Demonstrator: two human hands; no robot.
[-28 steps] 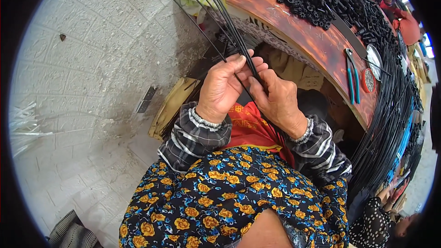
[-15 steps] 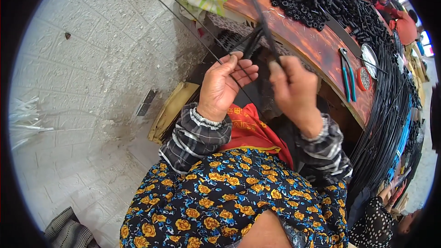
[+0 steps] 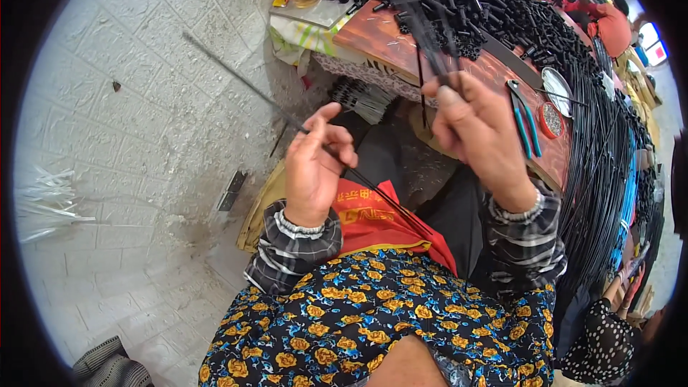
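I am seeing the hands parting: a moment ago they were meeting over one bundle, and now the right hand (image 3: pixel 484 132) is carrying its black rods (image 3: pixel 433 51) up beside the near edge of the wooden table (image 3: pixel 375 31), while the left hand (image 3: pixel 315 165) is staying lower, to the left of the table. The right fingers are clenching around the bundle, whose far lengths are blurring across the pile of black tubes (image 3: pixel 487 18) on the table. The left fingers are curling more loosely, grasping the thin rods (image 3: pixel 244 82); blur is keeping me from counting them. Those are slanting from left of the table down over the red apron (image 3: pixel 369 233), on the wearer's side of it. I am taking this to mean that the rods are being divided, each hand managing its own share. The pliers (image 3: pixel 529 131) and the round dish (image 3: pixel 551 120) of small metal pieces are lying toward the table's right end, with neither hand touching them.
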